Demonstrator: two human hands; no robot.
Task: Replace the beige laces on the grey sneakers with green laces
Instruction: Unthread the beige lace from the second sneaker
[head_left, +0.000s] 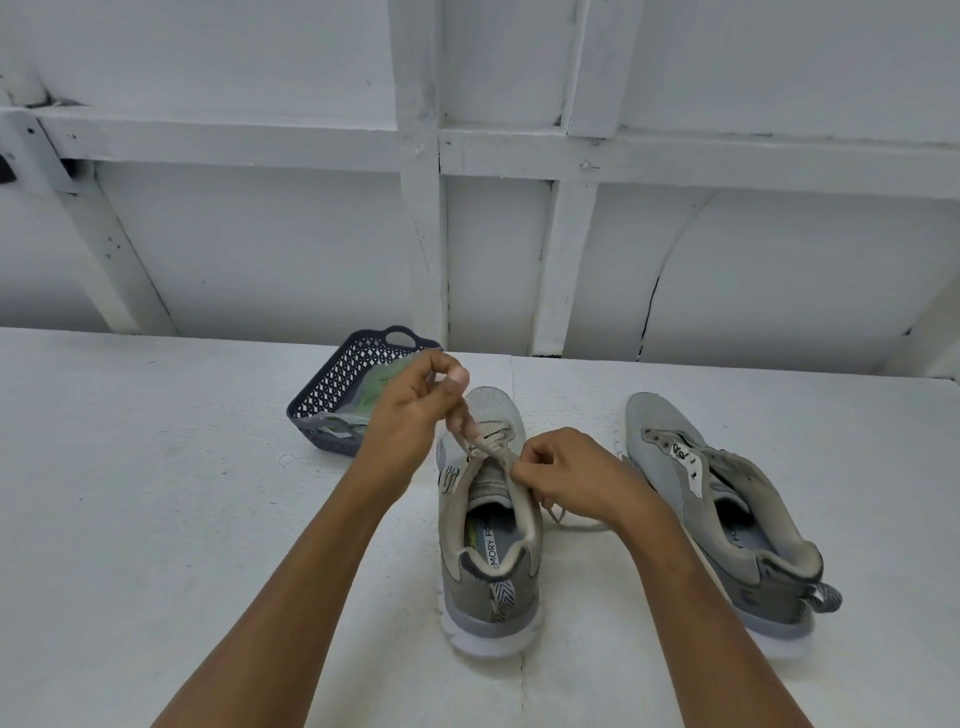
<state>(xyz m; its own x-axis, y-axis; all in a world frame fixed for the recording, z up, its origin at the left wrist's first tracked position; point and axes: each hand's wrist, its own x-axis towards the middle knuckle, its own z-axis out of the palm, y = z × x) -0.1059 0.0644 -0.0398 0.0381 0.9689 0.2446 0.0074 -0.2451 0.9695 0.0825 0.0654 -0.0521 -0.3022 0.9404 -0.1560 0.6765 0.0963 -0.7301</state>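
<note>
Left hand raised, pinching the beige lace; right hand pinches it (lower, at the sneaker).

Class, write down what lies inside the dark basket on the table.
Inside the basket lies a clear bag with something green in it, likely the green laces. The left hand covers the basket's right part, so anything there is hidden.

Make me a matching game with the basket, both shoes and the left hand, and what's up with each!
Things:
1 basket
2 middle sneaker
3 right sneaker
4 left hand

States:
A eyelets empty
B pinches the beige lace
C holds a bag with something green
D partly laced in beige

Pairs: 1-C, 2-D, 3-A, 4-B.
</note>
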